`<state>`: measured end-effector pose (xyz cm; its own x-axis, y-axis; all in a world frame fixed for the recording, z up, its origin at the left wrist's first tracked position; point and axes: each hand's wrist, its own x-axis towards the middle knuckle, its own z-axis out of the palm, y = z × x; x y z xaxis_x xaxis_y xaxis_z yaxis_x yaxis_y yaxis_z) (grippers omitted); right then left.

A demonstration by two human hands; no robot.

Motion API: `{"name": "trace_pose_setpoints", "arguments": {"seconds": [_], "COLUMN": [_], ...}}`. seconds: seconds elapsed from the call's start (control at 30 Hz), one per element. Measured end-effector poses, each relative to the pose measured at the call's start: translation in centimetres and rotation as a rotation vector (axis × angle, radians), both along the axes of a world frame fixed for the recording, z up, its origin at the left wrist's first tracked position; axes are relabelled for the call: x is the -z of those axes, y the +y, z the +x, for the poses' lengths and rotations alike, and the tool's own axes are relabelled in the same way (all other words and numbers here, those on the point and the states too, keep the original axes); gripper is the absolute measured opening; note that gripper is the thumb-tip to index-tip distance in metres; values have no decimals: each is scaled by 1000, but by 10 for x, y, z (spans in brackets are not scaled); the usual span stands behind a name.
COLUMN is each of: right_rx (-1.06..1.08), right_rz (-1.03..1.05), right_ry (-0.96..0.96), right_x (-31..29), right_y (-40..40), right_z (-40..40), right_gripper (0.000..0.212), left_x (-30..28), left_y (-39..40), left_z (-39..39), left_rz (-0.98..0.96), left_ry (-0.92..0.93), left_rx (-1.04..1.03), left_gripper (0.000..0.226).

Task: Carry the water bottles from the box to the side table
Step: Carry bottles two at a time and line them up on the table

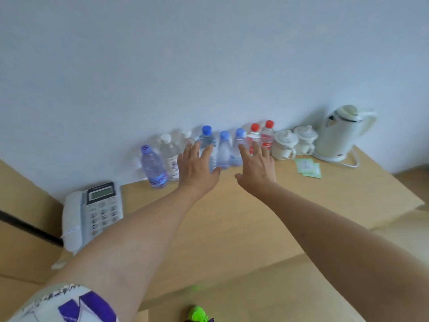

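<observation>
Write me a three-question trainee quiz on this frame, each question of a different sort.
1. True or false: the left hand grips a bottle.
2. Multiple choice: what stands right of the two cups? A) the phone B) the kettle C) the green packets
3. Fill in: the two bottles nearest the cups have ___ caps.

Key
1. False: both the left hand and the right hand reach toward the row of bottles on the table with fingers straight, holding nothing.
2. B
3. red
</observation>
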<state>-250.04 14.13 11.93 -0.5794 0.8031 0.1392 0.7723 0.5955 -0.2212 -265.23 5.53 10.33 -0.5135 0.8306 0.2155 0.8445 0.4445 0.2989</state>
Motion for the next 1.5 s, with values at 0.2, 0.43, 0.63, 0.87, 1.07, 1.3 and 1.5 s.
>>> {"name": "trace_pose_setpoints", "arguments": {"seconds": [0.2,0.43,0.63,0.87,1.07,1.3,1.5], "right_rx": [236,578,916,1304,1562,1792,1990], "right_rz": [-9,-78,-128,-160,-166,-207,-285], "right_ry": [-53,-43,6,44,32,33,80], "right_x": [-3,-4,2,14,19,14,28], "right_y": [35,43,22,-2,3,17,-3], "right_z": [182,397,557,709,834,950,1034], "right_gripper": [92,90,91,86,80,79,80], "left_x": [-11,-19,-21,-1,11,10,23], "left_y": [72,139,171,199,242,279,272], "left_z": [163,379,553,738,895,1055,1168], "left_rz": [-99,-141,-167,-208,-176,-188,-212], "left_ry": [54,86,112,96,109,150,234], "left_rx": [262,637,989,1307,1563,1808,2019], "left_gripper": [75,73,73,75,73,80,85]}}
